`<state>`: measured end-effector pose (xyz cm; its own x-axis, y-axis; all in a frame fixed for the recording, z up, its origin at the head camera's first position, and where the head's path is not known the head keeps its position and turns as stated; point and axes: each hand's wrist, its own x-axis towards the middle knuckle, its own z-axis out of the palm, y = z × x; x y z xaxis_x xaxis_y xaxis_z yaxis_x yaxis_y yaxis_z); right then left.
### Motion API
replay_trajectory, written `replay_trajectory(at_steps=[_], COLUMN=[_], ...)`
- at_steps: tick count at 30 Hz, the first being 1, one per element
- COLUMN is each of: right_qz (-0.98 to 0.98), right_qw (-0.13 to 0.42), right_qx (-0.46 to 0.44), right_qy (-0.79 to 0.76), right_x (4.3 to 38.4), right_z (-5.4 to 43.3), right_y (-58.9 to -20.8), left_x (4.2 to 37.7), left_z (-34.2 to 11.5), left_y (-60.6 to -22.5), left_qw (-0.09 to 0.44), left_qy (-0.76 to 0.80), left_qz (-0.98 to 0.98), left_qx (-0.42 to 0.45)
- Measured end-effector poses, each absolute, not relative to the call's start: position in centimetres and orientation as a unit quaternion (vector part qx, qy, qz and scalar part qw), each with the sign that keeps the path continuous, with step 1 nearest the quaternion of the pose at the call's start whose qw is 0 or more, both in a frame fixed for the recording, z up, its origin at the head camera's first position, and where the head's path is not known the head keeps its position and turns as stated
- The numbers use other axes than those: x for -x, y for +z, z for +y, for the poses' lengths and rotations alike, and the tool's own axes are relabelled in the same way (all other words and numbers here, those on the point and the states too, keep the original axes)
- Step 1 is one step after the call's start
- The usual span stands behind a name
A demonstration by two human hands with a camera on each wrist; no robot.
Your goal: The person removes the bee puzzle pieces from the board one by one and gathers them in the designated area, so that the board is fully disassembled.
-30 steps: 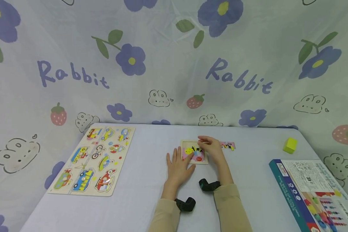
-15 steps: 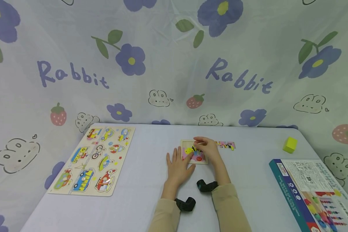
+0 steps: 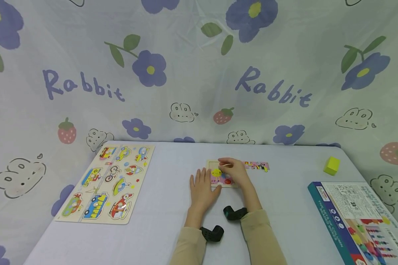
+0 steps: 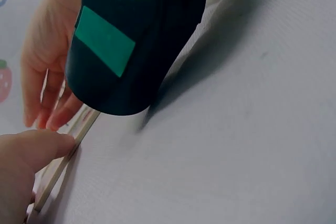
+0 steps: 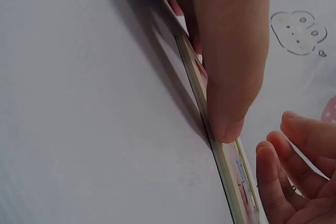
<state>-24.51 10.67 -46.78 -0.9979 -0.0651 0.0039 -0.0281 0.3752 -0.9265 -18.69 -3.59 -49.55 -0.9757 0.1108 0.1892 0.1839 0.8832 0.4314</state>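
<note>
A small square wooden puzzle tray (image 3: 233, 185) with a pink and yellow picture lies mid-table, a strip of bare wood along its far side. My left hand (image 3: 201, 189) rests at its left side, fingers straight, and the thumb (image 4: 42, 148) touches the tray's edge. Above the tray's far right part is my right hand (image 3: 234, 171), its fingers bent and their tips (image 5: 266, 161) close over the picture. Those fingers cover part of the picture, and I cannot tell if they pinch a puzzle piece. Pink puzzle pieces (image 3: 258, 166) lie just right of the right hand.
A large wooden vehicle puzzle board (image 3: 116, 198) lies on the left of the white table. At the far right are a yellow block (image 3: 331, 166) and, nearer, a printed box (image 3: 355, 206). A patterned curtain (image 3: 199, 73) hangs behind. Both wrists wear black cameras (image 3: 213, 233).
My right hand has moved left over the tray, covering more of the picture and uncovering more of the pink pieces. The left thumb has drawn back from the picture, showing the yellow figure's lower part.
</note>
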Motion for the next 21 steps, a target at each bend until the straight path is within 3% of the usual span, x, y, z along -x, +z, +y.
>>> replay_trajectory(at_steps=[11,21], right_qz=[0.891,0.906], right_qw=[0.017,0.016], right_qx=[0.095,0.102], right_qy=[-0.444,-0.409], right_x=[24.1,24.1], right_z=[9.7,9.6], right_y=[-46.5,-46.5], left_x=[18.6,18.7], left_z=[-3.7,-3.7], left_y=[-49.4,-49.4], left_qw=[0.086,0.078], left_qy=[-0.233,-0.227], left_qz=[-0.967,-0.969], left_qx=[0.063,0.064])
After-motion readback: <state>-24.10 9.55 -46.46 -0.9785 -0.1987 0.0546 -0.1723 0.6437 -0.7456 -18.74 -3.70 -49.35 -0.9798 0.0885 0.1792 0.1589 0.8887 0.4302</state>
